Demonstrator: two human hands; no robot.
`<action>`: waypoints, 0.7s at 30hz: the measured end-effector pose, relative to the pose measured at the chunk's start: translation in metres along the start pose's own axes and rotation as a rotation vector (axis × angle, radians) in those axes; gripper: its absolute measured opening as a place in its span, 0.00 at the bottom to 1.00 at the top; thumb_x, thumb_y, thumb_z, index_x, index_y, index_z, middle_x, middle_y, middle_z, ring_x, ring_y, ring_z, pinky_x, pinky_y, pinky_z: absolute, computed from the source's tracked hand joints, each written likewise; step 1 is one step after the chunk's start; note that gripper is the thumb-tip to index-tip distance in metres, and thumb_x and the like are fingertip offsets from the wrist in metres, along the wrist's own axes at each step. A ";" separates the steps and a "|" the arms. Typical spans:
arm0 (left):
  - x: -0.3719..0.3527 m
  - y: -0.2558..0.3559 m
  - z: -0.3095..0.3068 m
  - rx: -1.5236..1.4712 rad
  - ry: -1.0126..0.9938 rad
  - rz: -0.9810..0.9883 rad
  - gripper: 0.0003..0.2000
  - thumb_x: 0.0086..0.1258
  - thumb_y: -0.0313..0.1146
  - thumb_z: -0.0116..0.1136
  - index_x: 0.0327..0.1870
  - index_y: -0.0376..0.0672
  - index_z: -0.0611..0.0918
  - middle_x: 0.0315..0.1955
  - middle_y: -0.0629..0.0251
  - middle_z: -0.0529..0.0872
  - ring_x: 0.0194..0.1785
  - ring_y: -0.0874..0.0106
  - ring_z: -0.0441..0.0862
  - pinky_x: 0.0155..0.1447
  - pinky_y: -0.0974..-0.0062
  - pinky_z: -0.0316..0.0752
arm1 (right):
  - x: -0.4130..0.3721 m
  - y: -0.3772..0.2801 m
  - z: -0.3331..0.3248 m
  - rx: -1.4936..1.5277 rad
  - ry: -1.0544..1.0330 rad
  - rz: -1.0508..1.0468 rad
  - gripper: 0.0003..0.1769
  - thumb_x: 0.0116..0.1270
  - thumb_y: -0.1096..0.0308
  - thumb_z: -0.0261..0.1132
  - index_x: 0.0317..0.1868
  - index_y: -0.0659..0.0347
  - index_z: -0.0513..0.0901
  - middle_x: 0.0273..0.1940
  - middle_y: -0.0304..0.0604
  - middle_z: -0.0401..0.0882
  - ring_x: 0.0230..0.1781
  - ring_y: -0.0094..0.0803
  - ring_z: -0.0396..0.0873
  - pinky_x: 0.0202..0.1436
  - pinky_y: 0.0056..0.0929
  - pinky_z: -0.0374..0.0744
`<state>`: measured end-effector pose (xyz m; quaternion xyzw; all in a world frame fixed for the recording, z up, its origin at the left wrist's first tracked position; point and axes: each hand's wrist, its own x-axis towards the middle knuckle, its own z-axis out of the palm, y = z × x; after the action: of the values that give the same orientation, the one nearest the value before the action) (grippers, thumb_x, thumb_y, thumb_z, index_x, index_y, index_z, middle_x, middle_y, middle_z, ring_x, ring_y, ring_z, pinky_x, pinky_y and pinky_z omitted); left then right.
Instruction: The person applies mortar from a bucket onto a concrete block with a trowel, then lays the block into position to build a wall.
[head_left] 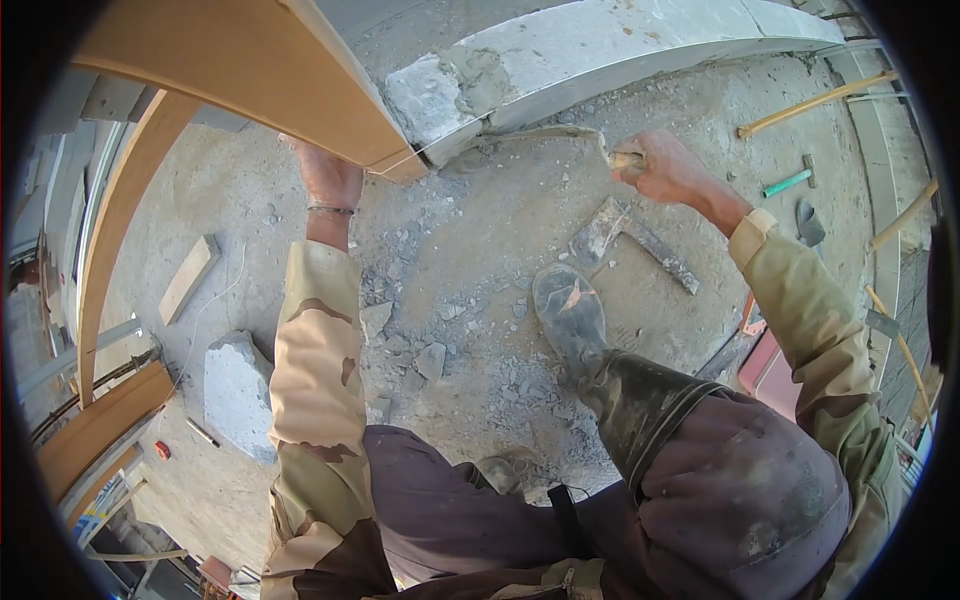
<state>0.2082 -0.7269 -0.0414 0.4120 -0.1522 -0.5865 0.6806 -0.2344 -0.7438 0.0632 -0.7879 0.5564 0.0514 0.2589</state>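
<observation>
My left hand (328,180) is at the edge of an upright brown wooden frame (270,75), with the fingers partly hidden behind it. My right hand (665,168) is closed round the wooden handle of a trowel (545,132), whose thin blade lies low along the foot of a pale block wall (600,60). Grey mortar (478,80) is smeared over a joint in that wall, close to the frame's foot. A mortar-crusted hammer-like tool (655,250) lies on the floor below my right hand.
Broken chips and rubble (430,340) litter the concrete floor around my boot (570,305). At left are a large block piece (238,390), a short wood offcut (190,278) and more brown frame parts (120,240). A green-handled hammer (790,182) and a wooden stick (815,105) lie at right.
</observation>
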 end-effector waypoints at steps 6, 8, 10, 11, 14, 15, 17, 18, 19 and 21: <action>0.003 -0.001 0.009 0.030 -0.025 0.029 0.48 0.81 0.77 0.26 0.86 0.46 0.60 0.84 0.64 0.63 0.84 0.60 0.61 0.87 0.59 0.57 | -0.018 -0.003 -0.029 -0.080 -0.002 0.036 0.15 0.65 0.63 0.74 0.50 0.58 0.93 0.40 0.59 0.90 0.45 0.60 0.88 0.52 0.51 0.82; -0.003 0.008 0.015 0.017 -0.017 -0.007 0.48 0.80 0.78 0.25 0.86 0.46 0.60 0.84 0.64 0.64 0.84 0.60 0.62 0.87 0.59 0.57 | -0.041 0.002 -0.023 -0.045 -0.010 0.100 0.16 0.65 0.62 0.74 0.51 0.58 0.92 0.43 0.58 0.91 0.47 0.60 0.87 0.52 0.52 0.82; -0.003 0.011 0.017 -0.002 -0.016 -0.044 0.48 0.80 0.78 0.25 0.86 0.46 0.60 0.84 0.64 0.65 0.84 0.59 0.62 0.87 0.59 0.57 | -0.047 0.000 -0.013 -0.132 0.028 0.018 0.17 0.66 0.61 0.74 0.53 0.57 0.92 0.45 0.56 0.91 0.48 0.59 0.87 0.53 0.52 0.83; -0.003 0.009 0.017 0.016 -0.004 -0.019 0.47 0.81 0.77 0.26 0.86 0.46 0.62 0.82 0.64 0.68 0.83 0.60 0.64 0.86 0.59 0.59 | -0.048 0.003 -0.009 -0.210 0.063 -0.054 0.18 0.67 0.60 0.74 0.55 0.56 0.91 0.46 0.55 0.91 0.50 0.58 0.87 0.55 0.52 0.83; 0.000 0.000 0.017 -0.008 0.034 -0.003 0.44 0.83 0.74 0.32 0.83 0.46 0.65 0.77 0.64 0.74 0.80 0.62 0.69 0.83 0.59 0.64 | -0.019 -0.009 -0.003 -0.264 0.035 -0.082 0.16 0.68 0.60 0.73 0.54 0.55 0.90 0.48 0.52 0.90 0.52 0.56 0.87 0.56 0.52 0.84; 0.002 -0.002 0.016 -0.054 0.065 0.000 0.40 0.85 0.71 0.36 0.82 0.46 0.67 0.75 0.64 0.76 0.79 0.63 0.70 0.81 0.59 0.67 | -0.008 -0.009 -0.002 -0.256 0.034 -0.102 0.15 0.68 0.62 0.72 0.53 0.55 0.89 0.48 0.52 0.89 0.52 0.56 0.87 0.55 0.53 0.84; 0.008 -0.012 -0.003 -0.025 0.043 -0.003 0.37 0.85 0.67 0.42 0.81 0.46 0.68 0.73 0.65 0.76 0.77 0.64 0.71 0.80 0.60 0.68 | 0.018 0.004 0.007 -0.308 0.003 -0.105 0.17 0.69 0.61 0.71 0.57 0.53 0.89 0.53 0.52 0.89 0.54 0.57 0.86 0.58 0.53 0.84; 0.010 -0.013 -0.011 -0.012 0.035 0.000 0.34 0.86 0.63 0.47 0.80 0.47 0.69 0.72 0.66 0.77 0.76 0.66 0.72 0.79 0.60 0.69 | 0.027 0.009 0.011 -0.376 -0.039 -0.118 0.20 0.70 0.60 0.71 0.61 0.52 0.89 0.58 0.53 0.88 0.56 0.58 0.86 0.60 0.53 0.83; 0.009 -0.010 -0.013 -0.008 0.027 0.001 0.34 0.86 0.63 0.47 0.80 0.47 0.69 0.72 0.66 0.77 0.76 0.66 0.72 0.79 0.60 0.69 | 0.029 0.007 0.011 -0.372 -0.032 -0.114 0.20 0.70 0.60 0.71 0.61 0.52 0.89 0.58 0.53 0.88 0.56 0.58 0.86 0.60 0.53 0.83; 0.005 -0.003 -0.020 0.008 -0.004 -0.010 0.31 0.86 0.57 0.52 0.80 0.48 0.69 0.74 0.67 0.75 0.77 0.66 0.72 0.79 0.60 0.70 | 0.033 0.001 0.013 -0.367 -0.061 -0.128 0.20 0.70 0.60 0.71 0.61 0.50 0.89 0.64 0.53 0.86 0.59 0.57 0.85 0.62 0.52 0.84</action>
<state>0.2211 -0.7234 -0.0577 0.4142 -0.1537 -0.5900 0.6759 -0.2206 -0.7659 0.0400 -0.8537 0.4783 0.1592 0.1306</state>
